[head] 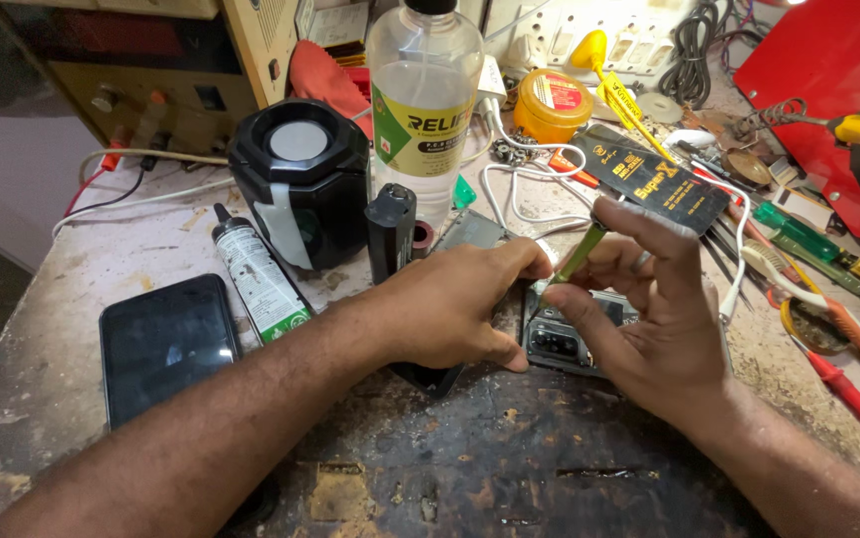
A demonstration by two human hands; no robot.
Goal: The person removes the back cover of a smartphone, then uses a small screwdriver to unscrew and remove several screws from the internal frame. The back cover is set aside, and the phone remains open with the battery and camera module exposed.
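— Green-handled tool (581, 255): pinched in right hand (649, 319), tip at opened phone (572, 334), frame centre.
— Left hand (455, 304): pressing the phone flat. Back still open; work apparently midway.

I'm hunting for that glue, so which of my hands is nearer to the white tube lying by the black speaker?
Left. Your left hand lies just right of the white tube; your right hand, pinching a green tool, is farther right.

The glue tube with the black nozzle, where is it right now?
In the head view the glue tube lies on the left of the workbench, between the dark phone and the black speaker, just beyond the left forearm.
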